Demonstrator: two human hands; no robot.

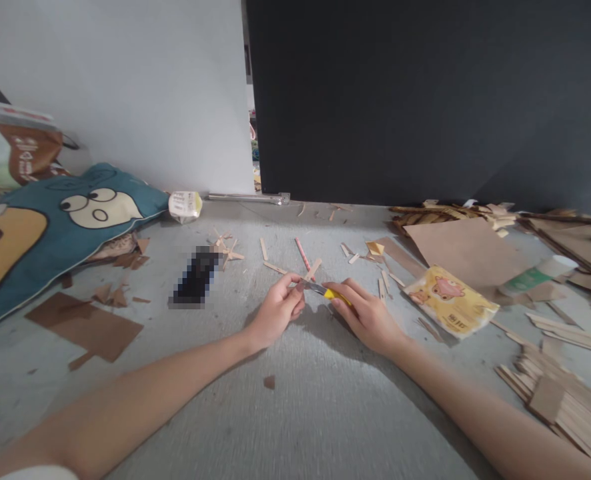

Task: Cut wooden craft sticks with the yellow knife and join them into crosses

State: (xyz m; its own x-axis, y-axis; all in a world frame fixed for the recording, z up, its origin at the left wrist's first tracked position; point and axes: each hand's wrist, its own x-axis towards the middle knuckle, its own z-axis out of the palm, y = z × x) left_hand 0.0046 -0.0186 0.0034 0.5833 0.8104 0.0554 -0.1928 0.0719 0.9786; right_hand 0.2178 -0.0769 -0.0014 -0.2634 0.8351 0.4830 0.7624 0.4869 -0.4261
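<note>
My left hand (281, 305) is closed on a thin wooden craft stick (314, 268), pinched between thumb and fingers with its free end pointing up and away. In my right hand (368, 313) is a yellow utility knife (336, 295). Its metal blade reaches left and meets the stick close to my left fingertips. Just beyond the hands lies a red-and-white pencil-like stick (301, 252), partly behind the held craft stick. A loose craft stick (274, 267) rests on the grey surface left of it.
Left are a blurred dark rectangle (195, 277), a cardboard piece (85, 325) and a teal cartoon cushion (75, 220). At right lie a yellow package (450, 301), a green-and-white tube (538, 275) and stacked wooden strips (558, 393). A dark panel (425, 100) stands behind.
</note>
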